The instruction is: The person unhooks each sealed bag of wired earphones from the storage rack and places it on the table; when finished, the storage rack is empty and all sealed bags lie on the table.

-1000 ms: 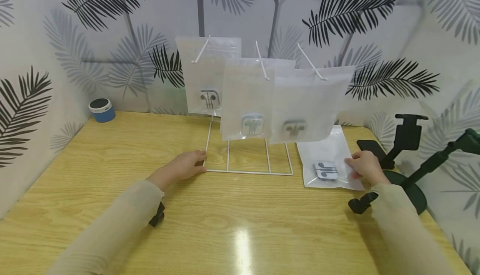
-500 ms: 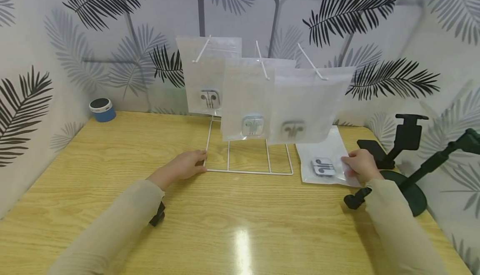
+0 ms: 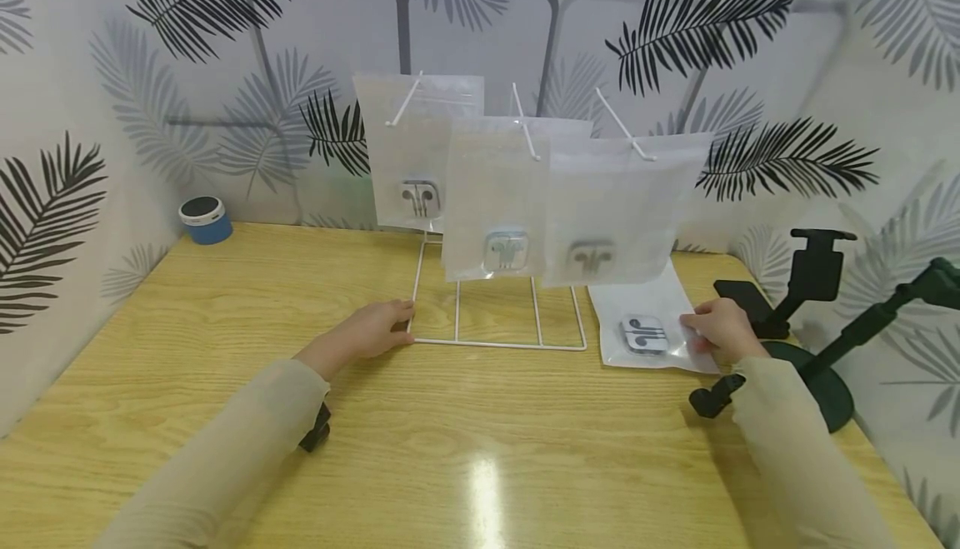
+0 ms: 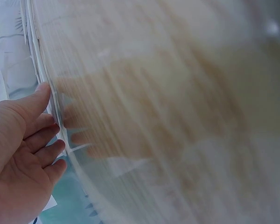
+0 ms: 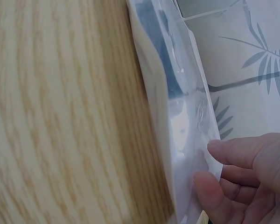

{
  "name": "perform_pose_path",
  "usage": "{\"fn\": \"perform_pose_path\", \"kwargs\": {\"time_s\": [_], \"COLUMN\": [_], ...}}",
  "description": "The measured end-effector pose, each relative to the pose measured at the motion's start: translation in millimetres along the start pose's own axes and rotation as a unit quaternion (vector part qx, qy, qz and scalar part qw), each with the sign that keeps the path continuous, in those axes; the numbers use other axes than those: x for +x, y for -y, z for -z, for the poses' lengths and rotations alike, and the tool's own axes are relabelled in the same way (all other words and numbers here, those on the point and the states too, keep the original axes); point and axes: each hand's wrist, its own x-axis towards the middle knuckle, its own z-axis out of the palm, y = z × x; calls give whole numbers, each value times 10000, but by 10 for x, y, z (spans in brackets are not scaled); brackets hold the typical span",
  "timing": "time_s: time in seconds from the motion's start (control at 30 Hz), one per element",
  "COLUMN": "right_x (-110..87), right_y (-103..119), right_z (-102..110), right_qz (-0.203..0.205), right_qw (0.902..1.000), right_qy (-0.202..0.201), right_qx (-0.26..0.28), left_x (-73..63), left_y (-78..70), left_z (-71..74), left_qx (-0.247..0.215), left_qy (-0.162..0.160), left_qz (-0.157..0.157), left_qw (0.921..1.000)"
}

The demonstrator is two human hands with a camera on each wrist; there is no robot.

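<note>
Right hand [image 3: 723, 331] pinches bag [image 3: 637, 301] by edge, earphone case [image 3: 645, 335] just left of grip. Left hand [image 3: 369, 331] relaxed against rack [image 3: 498, 345]. Imo pinch firmly, slick bag might slip.

Some indoor room, kind unclear — wood-grain table [image 3: 405, 466], leaf-patterned wall [image 3: 480, 57].

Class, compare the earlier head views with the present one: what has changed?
The flat bag slid slightly leftward and away from the person, the right hand moving with it. Nothing was plainly released. The left hand, white rack and hanging bags stayed as they were.
</note>
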Motion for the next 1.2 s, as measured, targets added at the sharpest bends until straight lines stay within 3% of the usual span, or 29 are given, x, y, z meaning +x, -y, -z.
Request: {"fn": "perform_pose_path", "kwargs": {"time_s": [0.57, 0.8, 0.97, 1.1, 1.2], "right_x": [-32, 48, 257, 627, 898], "right_y": [-33, -89, -229, -434, -559], "right_z": [84, 225, 307, 333, 326], "right_qz": [340, 919, 1230, 1603, 2066], "right_qw": [9993, 9939, 9871, 9777, 9642], "right_qy": [-131, -520, -768, -1037, -1422], "right_qx": [-62, 327, 674, 872, 865], "left_x": [1, -2, -11, -11, -1], "left_y": [-1, -1, -5, -5, 0], "left_z": [-14, -8, -4, -9, -13], "left_qx": [58, 45, 71, 81, 80], "left_qy": [-37, -117, -130, -114, -122], "left_qz": [-44, -45, -100, -89, -79], "left_qw": [10000, 9999, 9998, 9999, 9999]}}
